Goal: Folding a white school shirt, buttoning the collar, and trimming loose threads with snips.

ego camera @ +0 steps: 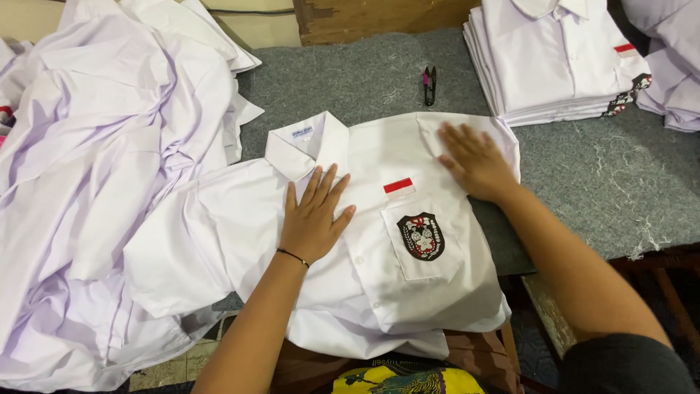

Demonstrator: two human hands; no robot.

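A white short-sleeved shirt (379, 277) lies front-up on a grey felt table (620, 182), collar to the far left. Its chest pocket carries a dark crest badge (421, 236) under a small red-and-white patch (398, 187). My left hand (313, 215) presses flat, fingers spread, on the button placket just below the collar. My right hand (474, 160) lies flat on the folded-in sleeve at the shirt's far right side. Neither hand grips anything.
A loose heap of white shirts (95, 160) covers the left side. A neat stack of folded white shirts (554, 58) stands at the back right, with more shirts beyond it. Small black thread snips (429, 84) lie behind the shirt.
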